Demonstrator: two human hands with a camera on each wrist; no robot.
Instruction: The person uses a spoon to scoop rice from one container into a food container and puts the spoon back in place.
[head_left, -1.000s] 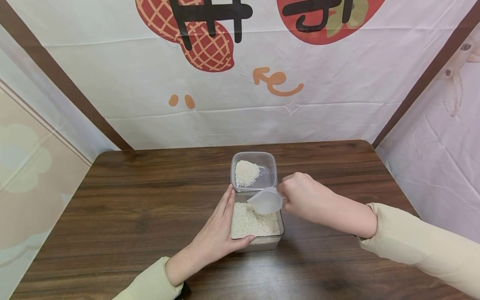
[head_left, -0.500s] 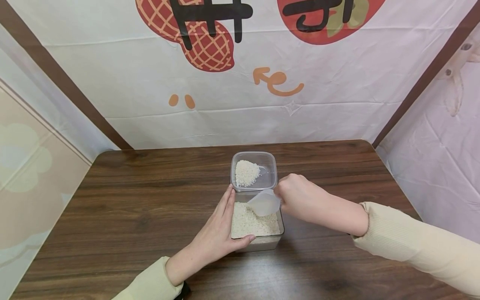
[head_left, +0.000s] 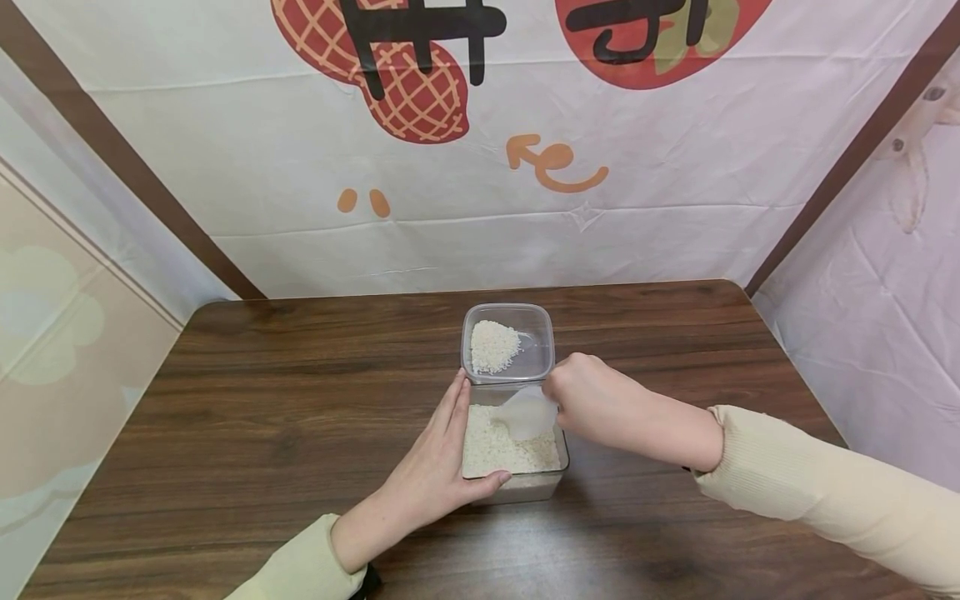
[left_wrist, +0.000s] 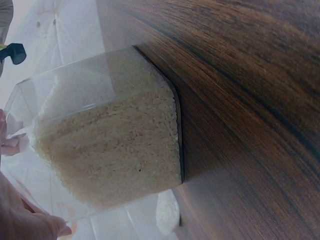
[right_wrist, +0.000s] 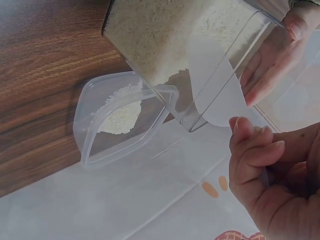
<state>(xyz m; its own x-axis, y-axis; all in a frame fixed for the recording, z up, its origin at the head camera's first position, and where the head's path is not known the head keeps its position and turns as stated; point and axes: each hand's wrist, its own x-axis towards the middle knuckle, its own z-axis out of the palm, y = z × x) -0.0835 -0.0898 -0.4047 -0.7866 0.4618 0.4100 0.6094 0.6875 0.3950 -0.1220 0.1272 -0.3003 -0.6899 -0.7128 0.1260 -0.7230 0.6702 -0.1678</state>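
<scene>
Head view: scoop (head_left: 528, 416) in right fingers (head_left: 556, 387)

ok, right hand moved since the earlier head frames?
Yes: the right hand has shifted left and slightly down in the head view, judged against the small plastic container, which sits in the same spot.

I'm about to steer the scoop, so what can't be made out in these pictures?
Scoop: its cloudy wall hides what it holds in the head view.
Its handle: covered by the right hand in the head view.
Left hand: cut off by the left edge in the left wrist view.
Rice box: partly cut off by the top edge in the right wrist view.
</scene>
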